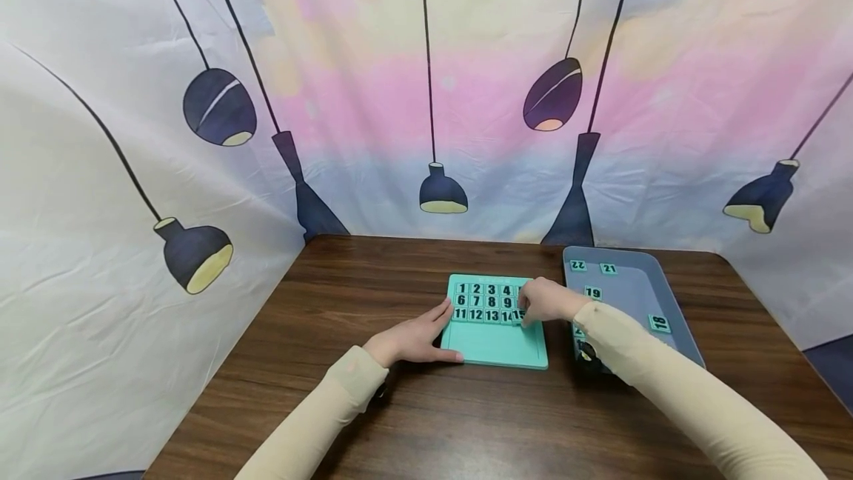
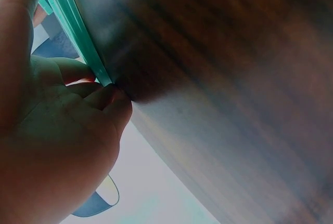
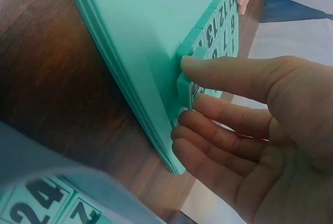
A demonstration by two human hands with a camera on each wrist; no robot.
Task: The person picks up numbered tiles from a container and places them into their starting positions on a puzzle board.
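Note:
A mint-green number board (image 1: 496,345) lies flat on the table, with rows of number tiles (image 1: 492,302) reading from 1 up to 14 in its upper part. My right hand (image 1: 549,301) pinches the 15 tile (image 1: 519,316) between thumb and fingers at the right end of the third row. In the right wrist view this tile (image 3: 184,91) is tilted beside its neighbour, partly covered by the thumb. My left hand (image 1: 416,338) rests against the board's left side, fingers along that edge and thumb at the front edge. The left wrist view shows its fingertips touching the board's rim (image 2: 86,42).
A grey-blue tray (image 1: 633,284) stands to the right of the board, under my right forearm. Loose tiles lie in it, among them a 21 tile (image 1: 609,269), a 19 tile (image 1: 593,292) and an 18 tile (image 1: 659,324). A lamp-patterned curtain (image 1: 373,95) hangs behind the wooden table (image 1: 373,272).

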